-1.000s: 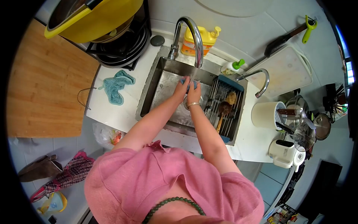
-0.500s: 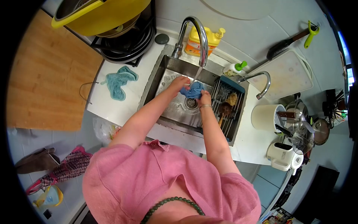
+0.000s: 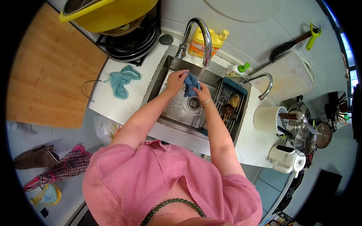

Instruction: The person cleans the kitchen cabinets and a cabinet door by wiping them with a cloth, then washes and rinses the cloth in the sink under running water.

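A wet blue cloth (image 3: 191, 85) hangs between my two hands over the sink (image 3: 177, 113). My left hand (image 3: 176, 80) pinches its upper left side, fingers closed. Lower on the right, my right hand (image 3: 204, 93) is closed on the cloth's other edge. Water runs from the tall chrome faucet (image 3: 207, 45) just behind the cloth. Below the hands lies the round drain (image 3: 194, 103), with water spread over the basin floor. A drying rack (image 3: 230, 124) sits across the sink's right side, holding a brown brush (image 3: 227, 109) and a tan scrubber (image 3: 234, 100).
A teal cloth (image 3: 122, 81) lies on the counter at left, near the stove with stacked pans (image 3: 132, 47) and a yellow basin (image 3: 105, 17). Behind the sink stands a yellow detergent bottle (image 3: 205, 43). A small faucet (image 3: 268, 84), a cream container (image 3: 266, 118) and a white kettle (image 3: 282, 156) are at right.
The cloth was bunched under the stream; now it hangs more spread out between the hands. My left hand has moved up, and my right hand has shifted slightly left.
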Motion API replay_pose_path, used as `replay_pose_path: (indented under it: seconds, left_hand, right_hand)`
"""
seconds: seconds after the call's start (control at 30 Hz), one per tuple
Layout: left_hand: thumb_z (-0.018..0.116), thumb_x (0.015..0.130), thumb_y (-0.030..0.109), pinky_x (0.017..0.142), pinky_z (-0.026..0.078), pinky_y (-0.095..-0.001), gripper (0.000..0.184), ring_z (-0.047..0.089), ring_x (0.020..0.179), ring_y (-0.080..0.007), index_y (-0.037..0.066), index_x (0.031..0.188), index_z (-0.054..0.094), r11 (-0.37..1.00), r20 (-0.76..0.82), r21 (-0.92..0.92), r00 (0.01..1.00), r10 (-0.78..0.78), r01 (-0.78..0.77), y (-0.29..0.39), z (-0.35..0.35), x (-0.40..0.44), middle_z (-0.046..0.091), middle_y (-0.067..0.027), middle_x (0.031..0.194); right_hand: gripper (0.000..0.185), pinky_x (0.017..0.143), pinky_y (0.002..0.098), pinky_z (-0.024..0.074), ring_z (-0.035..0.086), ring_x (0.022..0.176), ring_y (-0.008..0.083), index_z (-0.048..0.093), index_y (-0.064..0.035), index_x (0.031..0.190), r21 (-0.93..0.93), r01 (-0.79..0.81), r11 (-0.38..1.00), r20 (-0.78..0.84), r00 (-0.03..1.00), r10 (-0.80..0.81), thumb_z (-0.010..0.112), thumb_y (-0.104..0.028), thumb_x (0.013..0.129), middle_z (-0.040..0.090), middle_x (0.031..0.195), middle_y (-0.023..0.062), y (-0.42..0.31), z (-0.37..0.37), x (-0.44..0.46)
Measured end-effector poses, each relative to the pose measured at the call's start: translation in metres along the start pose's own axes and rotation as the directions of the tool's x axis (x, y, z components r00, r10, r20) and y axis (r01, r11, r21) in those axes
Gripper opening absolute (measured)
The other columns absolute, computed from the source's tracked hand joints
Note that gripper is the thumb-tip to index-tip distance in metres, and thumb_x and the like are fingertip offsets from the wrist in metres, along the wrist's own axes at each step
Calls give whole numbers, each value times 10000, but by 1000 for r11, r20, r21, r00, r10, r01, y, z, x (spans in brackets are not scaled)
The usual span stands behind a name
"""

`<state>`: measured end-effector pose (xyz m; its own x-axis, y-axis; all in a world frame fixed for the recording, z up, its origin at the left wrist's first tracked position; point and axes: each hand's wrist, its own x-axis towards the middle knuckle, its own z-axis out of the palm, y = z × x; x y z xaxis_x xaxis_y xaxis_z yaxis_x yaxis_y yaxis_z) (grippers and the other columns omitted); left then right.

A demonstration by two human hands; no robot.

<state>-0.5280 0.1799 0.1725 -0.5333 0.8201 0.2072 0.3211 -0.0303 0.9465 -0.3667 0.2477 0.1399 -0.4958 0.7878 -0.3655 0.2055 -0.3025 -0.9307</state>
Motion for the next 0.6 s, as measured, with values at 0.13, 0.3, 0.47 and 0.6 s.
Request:
replay_pose_path:
  seconds: [0.13,0.3,0.47,0.6]
  left_hand:
    - [584,853,235,640,467,-334,216,607,699,-252,35,885,660,992,17,87,995,-94,92,5,-19,5,634,-115,775]
    - [540,881,309,711,457,-370,295,591,808,-284,28,880,630,852,122,522,992,-24,-44,-20,-37,1,604,-157,878]
    - [520,884,321,799,468,-401,338,579,942,-327,53,1060,626,913,284,401,958,-43,-78,-59,-27,3,598,-186,1000]
    - [512,895,161,843,477,-329,391,565,1049,-232,-4,1249,498,848,131,-216,875,-467,485,-48,-18,29,581,-153,1087]
  right_hand:
    - [176,653,254,459,571,736,129,607,-41,1020,-71,-68,995,53,996,72,533,-75,865,614,866,14,19,-24,19]
    - [211,660,251,418,547,729,105,657,-30,929,11,-93,996,-52,994,94,528,-179,854,622,789,6,-51,-8,-14]
    - [171,413,238,386,464,453,75,635,-85,861,-73,-113,991,-32,993,111,540,-226,874,540,613,-40,-69,11,-10]
    - [150,414,226,374,465,453,73,615,-96,811,-48,-178,983,-27,984,177,566,-225,870,534,611,-38,-78,16,-12]
